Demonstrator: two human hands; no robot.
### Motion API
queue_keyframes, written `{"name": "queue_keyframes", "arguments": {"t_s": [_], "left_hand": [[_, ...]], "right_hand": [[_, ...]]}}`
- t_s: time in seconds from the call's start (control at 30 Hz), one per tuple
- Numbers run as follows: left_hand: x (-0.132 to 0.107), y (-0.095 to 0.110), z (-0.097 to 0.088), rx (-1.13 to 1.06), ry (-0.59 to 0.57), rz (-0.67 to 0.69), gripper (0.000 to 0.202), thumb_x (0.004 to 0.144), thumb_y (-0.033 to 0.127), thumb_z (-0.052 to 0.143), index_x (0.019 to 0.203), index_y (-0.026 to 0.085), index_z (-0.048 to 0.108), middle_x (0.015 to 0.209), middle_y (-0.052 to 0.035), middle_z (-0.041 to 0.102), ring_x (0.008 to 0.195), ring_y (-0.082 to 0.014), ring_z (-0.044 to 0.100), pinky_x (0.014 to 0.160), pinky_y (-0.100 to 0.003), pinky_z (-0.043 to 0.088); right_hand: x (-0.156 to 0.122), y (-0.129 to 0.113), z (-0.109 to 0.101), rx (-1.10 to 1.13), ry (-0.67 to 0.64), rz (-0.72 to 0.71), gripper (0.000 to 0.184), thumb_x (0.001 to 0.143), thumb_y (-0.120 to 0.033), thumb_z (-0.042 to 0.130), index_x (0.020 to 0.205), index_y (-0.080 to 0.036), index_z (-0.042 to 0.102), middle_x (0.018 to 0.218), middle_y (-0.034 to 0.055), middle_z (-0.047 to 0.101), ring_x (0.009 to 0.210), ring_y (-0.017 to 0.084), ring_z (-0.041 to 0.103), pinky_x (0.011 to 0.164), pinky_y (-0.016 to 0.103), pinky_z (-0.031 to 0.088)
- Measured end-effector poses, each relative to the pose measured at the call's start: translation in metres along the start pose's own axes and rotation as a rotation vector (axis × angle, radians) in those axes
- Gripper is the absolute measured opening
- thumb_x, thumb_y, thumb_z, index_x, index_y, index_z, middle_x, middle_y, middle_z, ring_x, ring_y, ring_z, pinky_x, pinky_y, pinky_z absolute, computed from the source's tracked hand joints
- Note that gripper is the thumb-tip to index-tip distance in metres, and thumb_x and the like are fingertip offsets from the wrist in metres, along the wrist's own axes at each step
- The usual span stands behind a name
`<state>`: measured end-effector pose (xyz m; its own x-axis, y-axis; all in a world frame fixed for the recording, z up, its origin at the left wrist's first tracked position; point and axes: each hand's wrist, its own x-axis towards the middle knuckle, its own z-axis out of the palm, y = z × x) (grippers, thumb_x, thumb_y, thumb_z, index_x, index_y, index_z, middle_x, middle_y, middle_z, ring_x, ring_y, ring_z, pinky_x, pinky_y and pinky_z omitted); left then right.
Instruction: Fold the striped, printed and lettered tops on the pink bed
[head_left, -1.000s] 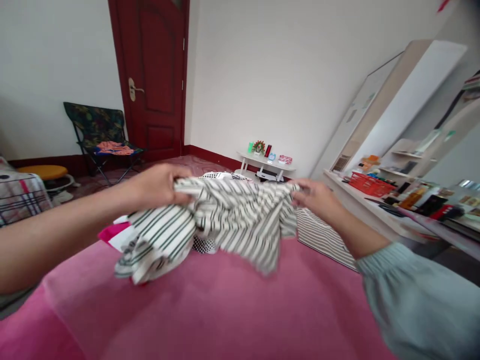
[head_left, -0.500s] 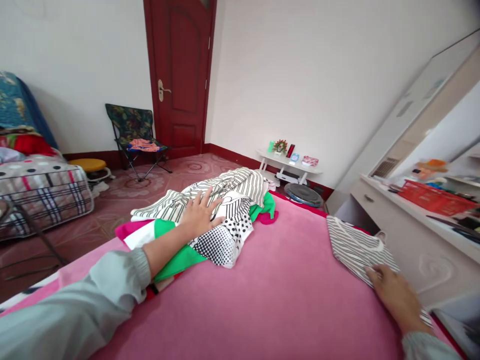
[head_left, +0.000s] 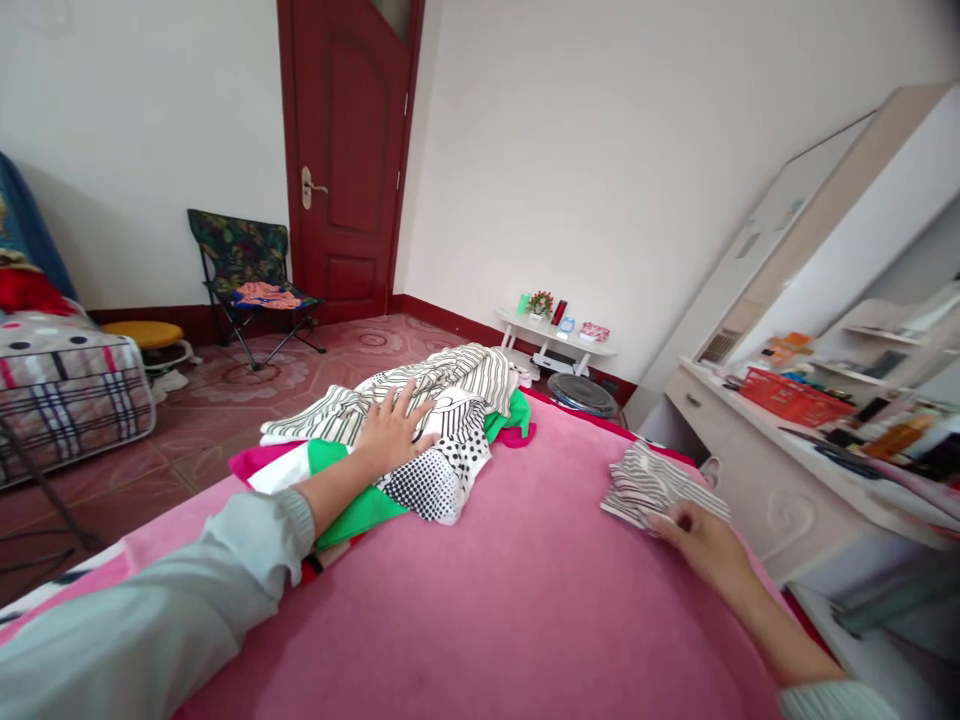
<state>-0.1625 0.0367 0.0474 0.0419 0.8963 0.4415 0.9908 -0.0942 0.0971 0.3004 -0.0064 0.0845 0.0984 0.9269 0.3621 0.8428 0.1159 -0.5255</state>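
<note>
My left hand lies flat with fingers spread on a heap of clothes. Under and around it are a black-and-white striped garment, a dotted white piece and green cloth. Over at the right, my right hand pinches the near edge of a smaller striped garment. That garment is doubled over and rumpled, lying on the pink bed cover.
Beyond the bed stand a folding chair with cloth on its seat, a yellow stool and a low white shelf. A white dresser borders the right side, carrying a red basket.
The smaller striped garment has gone from lying longer and flatter to folded over and rumpled, with my right hand at its near edge. My left hand stays on the heap. The view has turned right.
</note>
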Motion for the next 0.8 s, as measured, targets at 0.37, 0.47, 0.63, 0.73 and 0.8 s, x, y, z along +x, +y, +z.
{"name": "queue_keyframes", "arguments": {"t_s": [0.37,0.47,0.63,0.73,0.8], "left_hand": [[-0.033,0.055,-0.053,-0.314,-0.037,0.257,0.04,0.086,0.033,0.05,0.124,0.024,0.056,0.142,-0.0101,0.04,0.131,-0.0284,0.035,0.108,-0.045,0.027],[-0.08,0.104,-0.068,-0.627,-0.316,0.553,0.05,0.084,0.041,0.054,0.132,0.028,0.048,0.143,-0.0069,0.04,0.129,-0.0245,0.04,0.105,-0.036,0.035],[-0.137,0.141,-0.079,-0.625,-0.686,0.632,0.069,0.068,0.044,0.071,0.132,0.029,0.048,0.119,-0.0075,0.06,0.104,-0.0277,0.059,0.089,-0.037,0.047],[-0.142,0.135,-0.09,-0.564,-0.771,0.699,0.052,0.064,0.044,0.072,0.113,0.029,0.062,0.098,-0.0037,0.069,0.089,-0.0267,0.064,0.077,-0.035,0.05],[-0.132,0.124,-0.102,-0.558,-0.743,0.699,0.041,0.061,0.04,0.073,0.099,0.029,0.067,0.085,-0.0004,0.07,0.077,-0.0233,0.065,0.068,-0.031,0.049]], "right_hand": [[-0.153,-0.097,-0.01,0.098,-0.614,-0.107,0.011,0.077,-0.029,0.056,0.074,-0.022,0.064,0.071,0.0007,0.064,0.068,0.016,0.058,0.059,0.024,0.041],[-0.113,-0.059,0.0,0.053,-0.399,-0.068,0.026,0.073,-0.025,0.054,0.098,-0.021,0.061,0.094,0.004,0.065,0.077,0.018,0.059,0.068,0.028,0.044],[-0.092,-0.01,0.02,-0.049,-0.419,-0.048,0.016,0.065,-0.022,0.057,0.08,-0.019,0.06,0.075,-0.0001,0.061,0.065,0.016,0.054,0.062,0.027,0.042],[-0.095,-0.002,0.016,-0.047,-0.433,-0.07,0.007,0.067,-0.024,0.056,0.062,-0.02,0.053,0.061,-0.0023,0.056,0.062,0.015,0.052,0.06,0.026,0.04],[-0.09,0.0,0.0,0.025,-0.391,-0.061,0.013,0.067,-0.029,0.057,0.059,-0.02,0.053,0.059,-0.0017,0.056,0.06,0.015,0.052,0.059,0.027,0.04]]}}
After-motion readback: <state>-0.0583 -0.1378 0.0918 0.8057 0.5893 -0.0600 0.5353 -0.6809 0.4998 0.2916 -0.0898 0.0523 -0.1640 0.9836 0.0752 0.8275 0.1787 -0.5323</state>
